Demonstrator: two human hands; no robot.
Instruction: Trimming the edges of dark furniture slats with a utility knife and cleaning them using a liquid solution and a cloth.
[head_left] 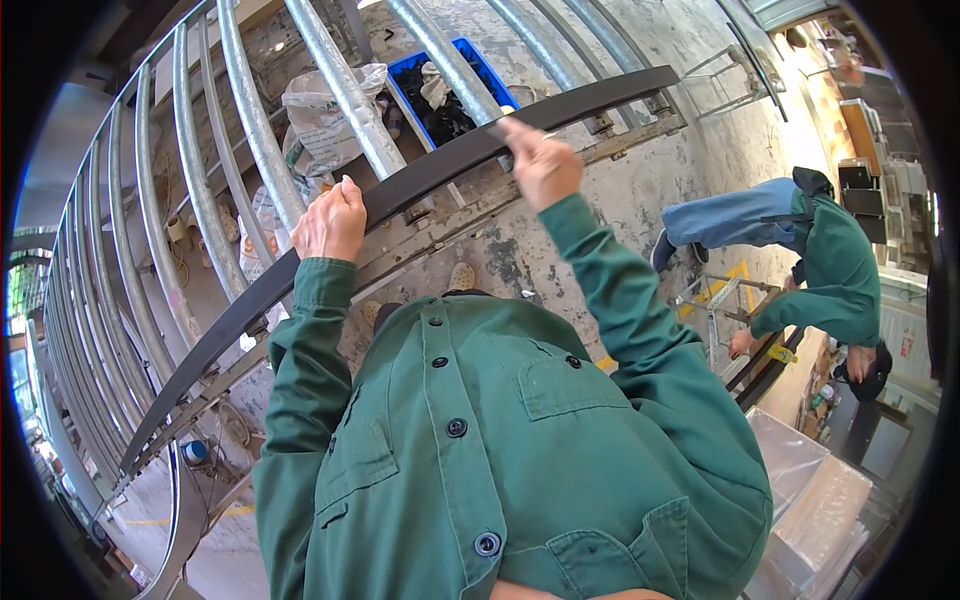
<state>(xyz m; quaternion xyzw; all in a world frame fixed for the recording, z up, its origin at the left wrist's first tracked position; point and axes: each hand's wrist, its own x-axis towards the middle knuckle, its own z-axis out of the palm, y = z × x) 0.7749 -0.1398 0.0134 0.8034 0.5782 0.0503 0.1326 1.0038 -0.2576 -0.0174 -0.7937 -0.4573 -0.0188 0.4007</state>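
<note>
A long black strip (420, 180) runs in a shallow arc from the lower left of the frame up to the upper right, lying along the top of a railing of grey metal bars (250, 120) that fan out across the upper left. The left hand (330, 222), left of centre, is curled into a closed grip with the knuckles up, resting on the strip's near edge; whether the fingers wrap fully round it cannot be told. The right hand (540, 162), above centre, has its grip closed on the strip, thumb and fingers pinching it where a bar crosses. Both sleeves belong to a green buttoned jacket (480, 440) that fills the lower middle. Beyond the railing, near the top centre, a blue crate (410, 75) holds dark items, with a white sack (325, 125) just left of it on the stained concrete floor (640, 190). At the right, another person in a green top (840, 270) and blue trousers bends over a metal frame (720, 300).
</note>
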